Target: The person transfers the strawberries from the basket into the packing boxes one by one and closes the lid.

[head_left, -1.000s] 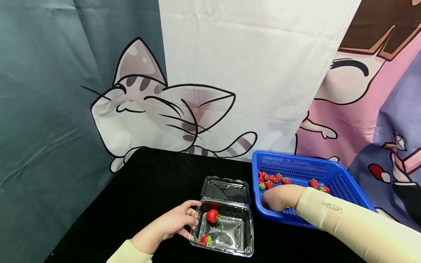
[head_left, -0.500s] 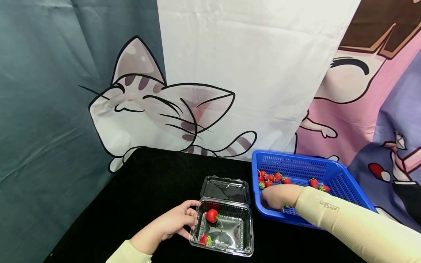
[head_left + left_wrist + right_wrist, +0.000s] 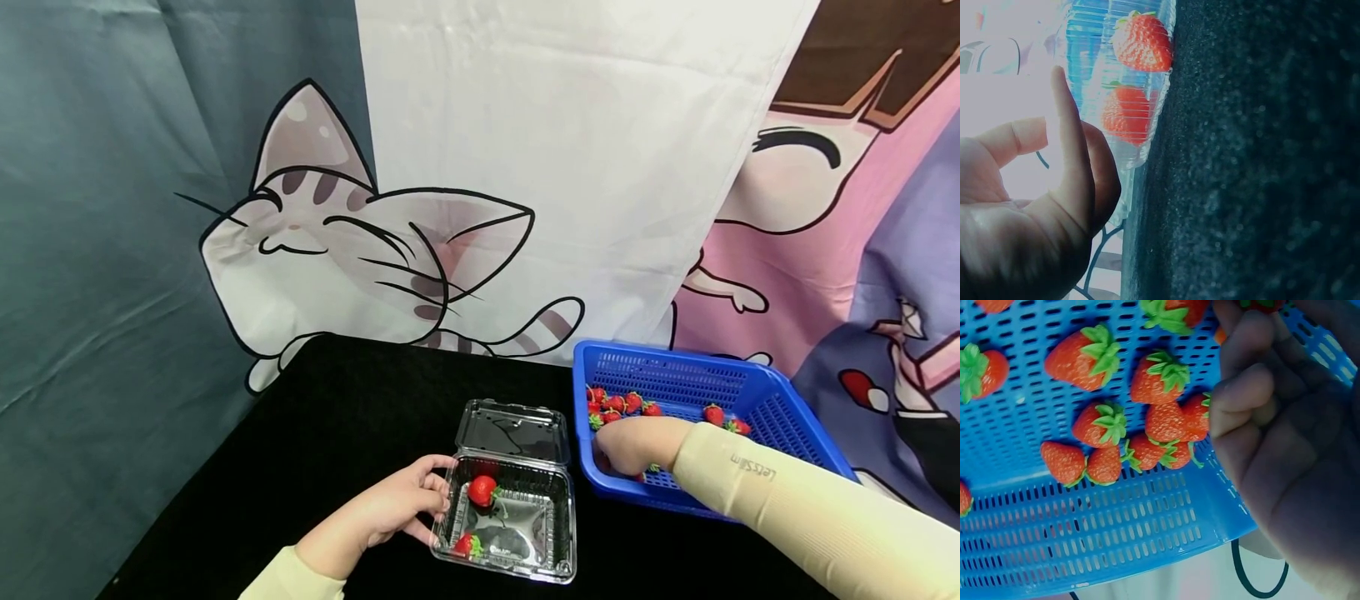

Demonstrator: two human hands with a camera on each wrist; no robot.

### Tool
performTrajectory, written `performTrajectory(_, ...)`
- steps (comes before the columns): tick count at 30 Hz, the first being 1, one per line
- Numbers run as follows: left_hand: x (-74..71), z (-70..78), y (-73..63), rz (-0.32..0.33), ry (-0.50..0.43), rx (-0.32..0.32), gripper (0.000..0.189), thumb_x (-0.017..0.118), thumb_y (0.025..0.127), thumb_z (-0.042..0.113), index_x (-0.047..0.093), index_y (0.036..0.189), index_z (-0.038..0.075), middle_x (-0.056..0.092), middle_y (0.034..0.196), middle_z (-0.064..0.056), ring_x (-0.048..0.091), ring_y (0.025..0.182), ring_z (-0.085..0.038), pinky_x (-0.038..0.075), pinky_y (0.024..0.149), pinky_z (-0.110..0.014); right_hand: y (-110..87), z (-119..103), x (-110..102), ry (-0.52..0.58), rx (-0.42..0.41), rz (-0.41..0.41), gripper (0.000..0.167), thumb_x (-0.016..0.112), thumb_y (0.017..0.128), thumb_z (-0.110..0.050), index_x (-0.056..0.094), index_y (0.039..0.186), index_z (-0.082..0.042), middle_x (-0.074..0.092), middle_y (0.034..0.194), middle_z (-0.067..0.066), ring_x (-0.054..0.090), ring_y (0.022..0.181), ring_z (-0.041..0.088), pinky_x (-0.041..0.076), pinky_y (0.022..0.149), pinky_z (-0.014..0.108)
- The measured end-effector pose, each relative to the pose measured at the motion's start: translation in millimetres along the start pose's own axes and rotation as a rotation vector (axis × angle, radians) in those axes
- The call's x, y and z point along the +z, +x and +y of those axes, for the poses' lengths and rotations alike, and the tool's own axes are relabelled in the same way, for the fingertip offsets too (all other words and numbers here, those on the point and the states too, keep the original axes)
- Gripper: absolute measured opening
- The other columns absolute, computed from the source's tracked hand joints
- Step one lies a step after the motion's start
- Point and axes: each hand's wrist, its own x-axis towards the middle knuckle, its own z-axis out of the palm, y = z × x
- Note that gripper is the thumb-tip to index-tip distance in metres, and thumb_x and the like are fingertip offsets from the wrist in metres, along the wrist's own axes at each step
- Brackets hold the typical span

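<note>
My left hand [image 3: 401, 505] holds the left rim of an open clear plastic clamshell box [image 3: 564, 533], its fingertips and thumb spread along that edge. Inside the box lie two strawberries, an upper strawberry [image 3: 482, 490] and a lower strawberry [image 3: 467, 546]; the left wrist view shows them through the clear wall. My right hand [image 3: 636, 445] reaches down into the near left part of a blue plastic basket [image 3: 588, 467]. In the right wrist view its fingers curl, and a strawberry [image 3: 1261, 305] shows at the fingertips, partly cut off by the frame's top.
Several strawberries [image 3: 615, 404] cluster at the basket's left, and two more strawberries [image 3: 714, 414] lie toward its right. The box's lid [image 3: 512, 433] is folded back behind it. Black cloth [image 3: 337, 417] covers the table, and a printed curtain [image 3: 450, 250] hangs behind.
Both hands stay nearly in place over the last second. The whole scene shifts very slightly up and left in the head view. The box and its two strawberries stay as they were.
</note>
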Motion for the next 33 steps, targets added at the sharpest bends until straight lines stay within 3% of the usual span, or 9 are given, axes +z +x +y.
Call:
performTrajectory(10, 0.3, -1.1, 0.4, -0.003, 0.000, 0.000, 0.070, 0.060, 0.080, 0.003, 0.033, 0.145, 0.001, 0.054, 0.100, -0.013, 0.055, 0.081, -0.020, 0.060, 0.055, -0.033, -10.5, 3, -16, 0.035, -0.048, 0.016, 0.017, 0.065, 0.074, 0.002, 0.068, 0.081, -0.013, 0.058, 0.074, -0.008, 0.050, 0.065, 0.009, 0.048, 0.060, 0.028)
performTrajectory(14, -0.4, -0.7, 0.4, 0.002, 0.005, -0.001, 0.070, 0.060, 0.080, 0.002, 0.033, 0.145, 0.001, 0.054, 0.100, -0.013, 0.056, 0.081, -0.020, 0.060, 0.056, -0.034, -16.8, 5, -23, 0.070, -0.033, 0.022, 0.015, 0.066, 0.075, 0.001, 0.062, 0.079, -0.014, 0.055, 0.075, -0.006, 0.046, 0.064, 0.011, 0.043, 0.058, 0.028)
performTrajectory(18, -0.7, -1.0, 0.1, 0.004, 0.010, -0.003, 0.070, 0.060, 0.080, 0.003, 0.033, 0.145, 0.001, 0.054, 0.101, -0.013, 0.056, 0.082, -0.020, 0.061, 0.057, -0.034, -21.5, 7, -30, 0.084, -0.085, 0.051, 0.018, 0.064, 0.074, 0.003, 0.057, 0.076, -0.013, 0.048, 0.072, -0.006, 0.039, 0.062, 0.010, 0.036, 0.057, 0.026)
performTrajectory(26, -0.2, -1.2, -0.8, 0.004, 0.007, -0.001, 0.071, 0.060, 0.080, 0.003, 0.032, 0.145, 0.000, 0.054, 0.101, -0.014, 0.055, 0.081, -0.020, 0.061, 0.057, -0.035, -35.0, -4, -42, 0.037, -0.130, 0.242, 0.016, 0.070, 0.077, -0.003, 0.062, 0.086, -0.014, 0.056, 0.078, -0.009, 0.048, 0.067, 0.008, 0.048, 0.063, 0.027)
performTrajectory(33, 0.0, -1.1, -0.6, 0.004, 0.012, 0.001, 0.071, 0.061, 0.080, 0.003, 0.032, 0.145, 0.001, 0.054, 0.101, -0.014, 0.056, 0.082, -0.021, 0.061, 0.057, -0.034, -47.9, -28, -44, 0.017, -0.144, 0.445, 0.015, 0.073, 0.079, -0.009, 0.062, 0.085, -0.016, 0.054, 0.072, -0.010, 0.045, 0.062, 0.006, 0.042, 0.057, 0.025)
